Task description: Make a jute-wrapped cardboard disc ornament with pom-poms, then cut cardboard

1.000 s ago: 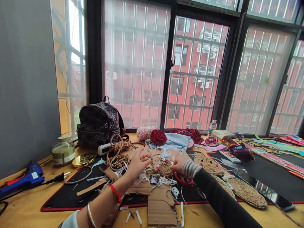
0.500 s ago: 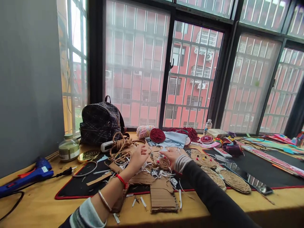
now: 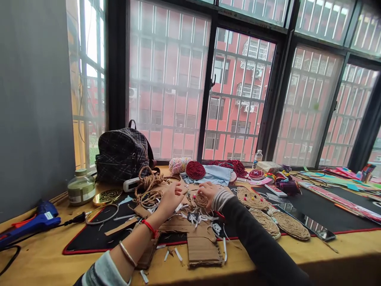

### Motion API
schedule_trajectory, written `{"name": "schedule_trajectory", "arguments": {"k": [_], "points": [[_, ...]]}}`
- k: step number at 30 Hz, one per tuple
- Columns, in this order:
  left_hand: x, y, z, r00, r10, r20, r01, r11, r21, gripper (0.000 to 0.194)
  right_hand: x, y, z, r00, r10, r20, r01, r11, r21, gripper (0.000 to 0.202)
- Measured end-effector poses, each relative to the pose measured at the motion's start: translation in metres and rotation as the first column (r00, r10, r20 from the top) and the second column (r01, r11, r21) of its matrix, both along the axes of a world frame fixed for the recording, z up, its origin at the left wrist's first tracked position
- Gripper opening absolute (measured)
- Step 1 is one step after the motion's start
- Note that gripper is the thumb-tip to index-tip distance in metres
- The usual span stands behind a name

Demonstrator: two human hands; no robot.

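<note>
A small tan rope coil [image 3: 201, 200] lies among cardboard pieces and white strips in the middle of the work area. My right hand [image 3: 210, 192] curls over its right and upper edge, its fingers on the coil. To the left of the coil is my left hand [image 3: 172, 198], loosely bent with its fingers a little apart and no object visible in it. A white strip [image 3: 179, 207] lies just under its fingers. Small red balls [image 3: 194, 196] sit at the coil's left edge. Cut cardboard [image 3: 204, 250] lies in front of both hands.
To the left are loose rope [image 3: 150, 180], a glass jar [image 3: 81, 187], a blue glue gun [image 3: 44, 218] and a backpack [image 3: 123, 157]. Larger rope coils [image 3: 290, 225] and a phone [image 3: 312, 226] lie right. Behind are a dark red coil [image 3: 195, 170] and blue cloth [image 3: 218, 174].
My right hand has shifted slightly left and its fingers now curve over the coil instead of pinching above it. My left hand has dipped a little. The view has turned slightly right.
</note>
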State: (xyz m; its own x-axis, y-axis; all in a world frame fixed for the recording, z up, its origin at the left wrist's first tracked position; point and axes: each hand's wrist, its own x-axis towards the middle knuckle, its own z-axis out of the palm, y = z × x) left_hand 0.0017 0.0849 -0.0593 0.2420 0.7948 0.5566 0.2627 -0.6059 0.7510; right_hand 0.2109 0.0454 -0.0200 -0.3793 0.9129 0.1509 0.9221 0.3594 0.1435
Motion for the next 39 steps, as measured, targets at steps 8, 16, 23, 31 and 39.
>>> {"name": "schedule_trajectory", "arguments": {"k": [8, 16, 23, 31, 39], "points": [[0.0, 0.0, -0.002, 0.999, -0.013, -0.043, 0.016, 0.999, 0.052, 0.029, 0.077, -0.012, 0.025, 0.957, -0.291, 0.002, 0.291, 0.957, -0.024, 0.076], [0.0, -0.004, 0.005, 0.996, -0.013, -0.084, 0.02, 0.997, 0.081, 0.03, 0.112, -0.049, 0.026, 0.895, -0.445, 0.029, 0.445, 0.894, -0.052, 0.061], [-0.002, -0.01, 0.015, 0.985, 0.043, -0.165, -0.021, 0.991, 0.129, 0.025, -0.021, -0.024, 0.029, 0.99, -0.128, -0.054, 0.134, 0.981, 0.143, 0.029], [-0.007, -0.018, 0.031, 0.92, 0.141, -0.367, -0.063, 0.974, 0.216, 0.024, -0.075, -0.006, -0.022, 0.987, 0.059, -0.151, -0.023, 0.973, 0.231, 0.022], [0.009, -0.013, 0.028, 0.831, 0.179, -0.526, -0.043, 0.965, 0.26, 0.019, -0.078, 0.004, -0.041, 0.978, 0.087, -0.189, -0.043, 0.973, 0.225, 0.022]]}}
